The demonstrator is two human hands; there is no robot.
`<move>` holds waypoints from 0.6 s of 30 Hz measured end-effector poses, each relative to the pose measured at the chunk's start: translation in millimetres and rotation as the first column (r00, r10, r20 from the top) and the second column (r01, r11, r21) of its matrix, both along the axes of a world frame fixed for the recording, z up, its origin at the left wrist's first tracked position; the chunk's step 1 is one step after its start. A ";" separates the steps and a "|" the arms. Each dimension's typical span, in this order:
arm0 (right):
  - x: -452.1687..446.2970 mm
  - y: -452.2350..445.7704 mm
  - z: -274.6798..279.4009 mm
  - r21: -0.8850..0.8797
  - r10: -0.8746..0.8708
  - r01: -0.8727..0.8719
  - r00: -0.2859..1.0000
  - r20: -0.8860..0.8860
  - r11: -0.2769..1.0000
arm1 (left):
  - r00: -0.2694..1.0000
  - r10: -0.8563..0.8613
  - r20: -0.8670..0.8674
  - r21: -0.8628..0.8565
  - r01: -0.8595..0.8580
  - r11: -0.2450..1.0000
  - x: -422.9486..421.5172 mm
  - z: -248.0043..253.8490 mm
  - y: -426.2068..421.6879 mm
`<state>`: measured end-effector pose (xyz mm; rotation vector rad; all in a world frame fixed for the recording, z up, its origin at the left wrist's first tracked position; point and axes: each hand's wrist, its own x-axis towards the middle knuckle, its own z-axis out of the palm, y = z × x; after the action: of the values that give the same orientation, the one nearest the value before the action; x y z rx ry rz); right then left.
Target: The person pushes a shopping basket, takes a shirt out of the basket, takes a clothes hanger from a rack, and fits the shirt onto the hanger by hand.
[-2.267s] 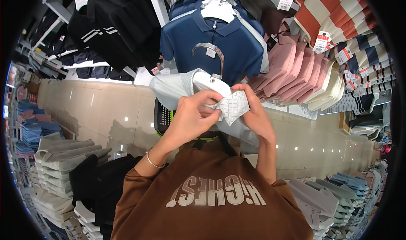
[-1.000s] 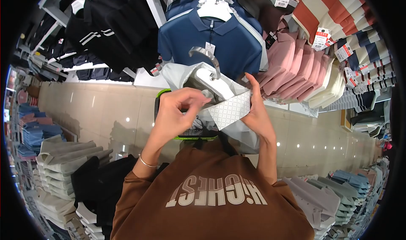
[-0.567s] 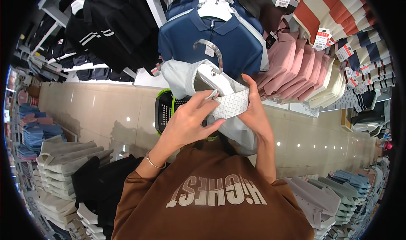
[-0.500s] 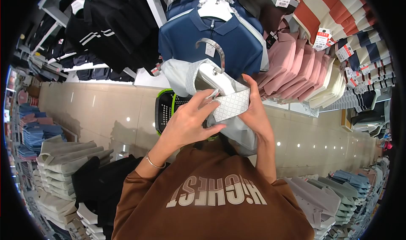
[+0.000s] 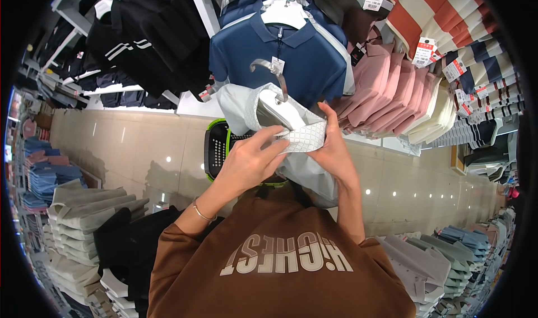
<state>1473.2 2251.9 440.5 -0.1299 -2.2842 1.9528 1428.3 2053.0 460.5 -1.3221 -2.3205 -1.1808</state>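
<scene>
A light grey shirt point(image 5: 235, 106) with a grid-patterned collar point(image 5: 307, 138) hangs on a white hanger point(image 5: 283, 112), whose metal hook points up in front of a navy polo shirt point(image 5: 280, 57). My left hand point(image 5: 252, 158) pinches the front of the collar between thumb and fingers. On the collar's other side, my right hand point(image 5: 336, 152) grips its edge, with the thumb and fingers around the fabric. The hanger's body sits inside the collar opening, and its lower part is hidden by the shirt.
Below the shirt stands a black basket with a green rim point(image 5: 208, 150) on the tiled floor point(image 5: 134, 144). Black shirts point(image 5: 151, 43) hang at the upper left, pink shirts point(image 5: 375, 88) and striped shirts point(image 5: 437, 15) at the upper right. Folded-looking grey garments point(image 5: 89, 211) hang at the lower left.
Both hands stay at the collar. My left hand has closed on its front edge after being apart from it one second ago. The hanging-down collar flap is now folded up, and the hook has swung slightly left.
</scene>
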 end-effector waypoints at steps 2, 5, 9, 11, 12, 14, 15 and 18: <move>0.1 -1.1 0.1 -0.019 0.000 0.000 1.000 0.022 1.000 | 0.999 0.010 0.034 0.034 -0.011 0.999 0.7 4.2 -1.2; 0.7 -1.1 -0.9 -0.007 0.001 -0.001 1.000 0.022 1.000 | 0.997 -0.015 0.077 0.076 0.009 0.997 0.0 13.2 -2.9; 0.6 -0.8 -8.8 0.062 0.001 0.001 0.999 -0.037 0.998 | 0.972 -0.081 0.221 0.140 0.051 0.989 -2.0 19.3 -6.5; 0.5 0.4 -5.3 0.042 0.011 -0.009 0.999 -0.042 0.999 | 0.960 -0.071 0.271 0.160 0.027 0.987 -4.0 20.2 -8.7; 0.8 0.8 -2.8 0.031 0.015 -0.013 0.999 -0.045 0.999 | 0.963 -0.048 0.265 0.161 0.005 0.987 -7.9 18.9 -10.8; 2.4 1.5 3.6 0.017 0.020 -0.020 0.999 -0.031 1.000 | 0.961 -0.006 0.277 0.150 -0.037 0.988 -8.9 18.6 -10.3; 3.1 1.0 6.1 0.010 0.024 -0.024 0.999 -0.024 1.000 | 0.955 0.014 0.297 0.136 -0.057 0.989 -6.7 19.6 -7.1; 1.7 -0.7 10.5 0.043 0.077 -0.074 0.995 -0.067 0.996 | 0.950 0.040 0.311 0.055 -0.060 0.997 -0.9 19.4 4.7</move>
<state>1474.9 2251.2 451.0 0.0271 -2.3156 1.9128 1427.3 2057.7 479.9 -1.1162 -2.4829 -1.5281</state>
